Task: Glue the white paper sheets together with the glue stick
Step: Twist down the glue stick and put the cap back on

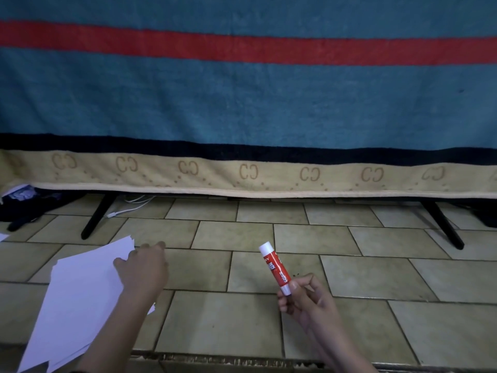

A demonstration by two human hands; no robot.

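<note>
White paper sheets [78, 300] lie in a loose stack on the tiled floor [376, 278], low on the left. Left hand [144, 267] rests fingers-spread on their right edge. Right hand [304, 300] pinches the capped glue stick [274, 267] by its base, well apart from the sheets.

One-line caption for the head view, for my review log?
Right hand holds a capped glue stick while left hand rests on white paper sheets on tiled floor.
</note>
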